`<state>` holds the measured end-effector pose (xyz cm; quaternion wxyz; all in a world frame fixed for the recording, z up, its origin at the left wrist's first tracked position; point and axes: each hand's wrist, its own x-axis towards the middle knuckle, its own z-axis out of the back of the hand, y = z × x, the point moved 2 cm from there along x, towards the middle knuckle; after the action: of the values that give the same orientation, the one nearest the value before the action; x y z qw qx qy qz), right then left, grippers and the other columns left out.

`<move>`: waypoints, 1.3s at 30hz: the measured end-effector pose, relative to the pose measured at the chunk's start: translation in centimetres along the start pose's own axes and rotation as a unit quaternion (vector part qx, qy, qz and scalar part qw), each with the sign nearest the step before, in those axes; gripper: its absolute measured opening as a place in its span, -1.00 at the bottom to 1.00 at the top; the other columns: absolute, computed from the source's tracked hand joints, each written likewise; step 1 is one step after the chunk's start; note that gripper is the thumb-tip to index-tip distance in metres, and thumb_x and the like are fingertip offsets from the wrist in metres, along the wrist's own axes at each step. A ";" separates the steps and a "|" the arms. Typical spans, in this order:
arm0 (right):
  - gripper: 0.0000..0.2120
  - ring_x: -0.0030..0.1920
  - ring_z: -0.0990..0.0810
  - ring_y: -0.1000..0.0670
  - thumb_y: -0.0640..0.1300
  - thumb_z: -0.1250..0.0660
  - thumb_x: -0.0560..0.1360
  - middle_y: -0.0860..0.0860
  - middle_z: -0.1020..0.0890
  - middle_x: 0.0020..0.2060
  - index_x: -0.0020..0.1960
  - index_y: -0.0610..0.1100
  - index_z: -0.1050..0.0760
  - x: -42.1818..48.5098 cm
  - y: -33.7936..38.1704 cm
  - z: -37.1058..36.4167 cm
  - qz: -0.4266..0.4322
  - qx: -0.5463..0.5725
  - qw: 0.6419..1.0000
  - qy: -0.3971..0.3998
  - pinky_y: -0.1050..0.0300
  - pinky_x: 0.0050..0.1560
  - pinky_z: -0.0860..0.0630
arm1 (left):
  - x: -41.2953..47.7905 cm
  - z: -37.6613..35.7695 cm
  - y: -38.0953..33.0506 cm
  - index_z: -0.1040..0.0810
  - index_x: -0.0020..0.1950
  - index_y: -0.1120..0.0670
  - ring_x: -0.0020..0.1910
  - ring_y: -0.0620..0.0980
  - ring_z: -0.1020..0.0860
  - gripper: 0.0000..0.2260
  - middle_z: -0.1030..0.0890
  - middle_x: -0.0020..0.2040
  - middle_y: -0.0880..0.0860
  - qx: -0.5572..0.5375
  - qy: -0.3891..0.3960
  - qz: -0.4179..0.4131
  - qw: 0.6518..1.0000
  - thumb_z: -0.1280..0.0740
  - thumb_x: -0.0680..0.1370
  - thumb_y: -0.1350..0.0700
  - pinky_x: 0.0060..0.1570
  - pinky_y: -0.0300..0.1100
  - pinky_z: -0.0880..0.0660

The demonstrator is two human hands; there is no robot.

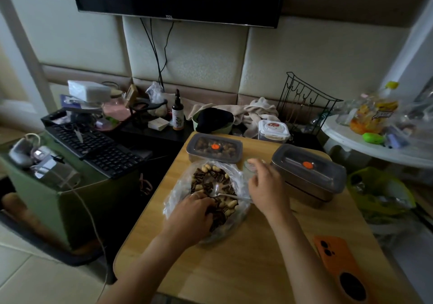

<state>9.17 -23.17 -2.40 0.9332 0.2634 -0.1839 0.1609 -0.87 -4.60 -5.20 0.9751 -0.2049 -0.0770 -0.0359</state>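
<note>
Head view, only one there is: the bag (173,200) of mix (210,177) (striped seeds plus peanuts) sits open in the middle of the wooden worktop (246,257). The left hand (194,212) comes in from the near-left, palm down and wrist low, with its fingers curled and dug into the near side of the mix. The tips are buried, so I honestly can't tell if it's got anything pinched. The right hand (267,186) hangs over the bag's right rim, forearm angled in from the bottom. Its forefinger points away from the person and the other fingers are loosely bent. Whether it's pinching the plastic there, can't tell either.

A spoon (216,190) lies in the mix, bowl in the centre, handle pointing at the right hand. The far box (214,148) is just past the bag, the right box (309,170) is beside the right hand, both lidded. An orange phone (337,264) lies near-right.
</note>
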 end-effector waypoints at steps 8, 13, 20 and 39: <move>-0.63 0.27 -0.56 -0.07 -0.14 -0.30 0.65 -0.06 -0.53 0.36 0.46 -0.04 -0.48 2.0 0.1 -2.5 -0.084 -0.050 0.987 0.125 0.12 0.07 -0.56 | 0.8 0.2 0.2 -0.60 0.27 -0.03 0.13 -0.07 -0.54 -0.74 -0.57 0.20 -0.03 -0.002 -0.022 0.003 1.000 -0.23 0.64 0.07 0.13 -0.19 -0.52; -0.89 -0.06 -0.63 -0.04 -0.18 -0.33 0.62 -0.05 -0.66 0.03 0.03 -0.10 -0.65 2.7 0.0 -2.0 -0.108 -0.040 0.992 0.052 0.04 -0.13 -0.64 | 1.4 1.2 0.2 -0.64 0.19 -0.03 -0.01 -0.14 -0.55 -0.79 -0.61 0.08 -0.06 -0.040 -0.075 0.013 0.996 -0.24 0.65 0.09 -0.07 -0.31 -0.52; -0.86 0.07 -0.60 -0.05 -0.30 -0.37 0.57 -0.07 -0.64 0.08 0.11 -0.15 -0.59 3.1 -0.3 -0.8 -0.151 -0.010 0.988 0.037 0.15 -0.05 -0.51 | 2.0 2.3 -0.5 -0.69 0.06 -0.03 -0.10 -0.17 -0.57 -0.79 -0.66 -0.04 -0.11 -0.092 -0.108 0.026 0.990 -0.27 0.61 0.17 -0.07 -0.24 -0.54; -0.89 -0.27 -0.59 0.10 -0.19 -0.37 0.63 -0.01 -0.66 0.00 0.08 0.00 -0.60 0.8 -0.7 -0.7 -0.237 0.343 0.904 -0.093 0.20 -0.23 -0.56 | 2.3 1.7 -1.5 -0.67 0.14 -0.01 -0.09 -0.18 -0.57 -0.81 -0.68 0.00 -0.10 -0.122 -0.076 0.030 0.989 -0.29 0.63 0.15 -0.02 -0.22 -0.57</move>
<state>10.32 -23.23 -2.91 0.7747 0.6165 -0.1352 -0.0376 1.00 -5.35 -2.68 0.9347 -0.3265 -0.1401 0.0002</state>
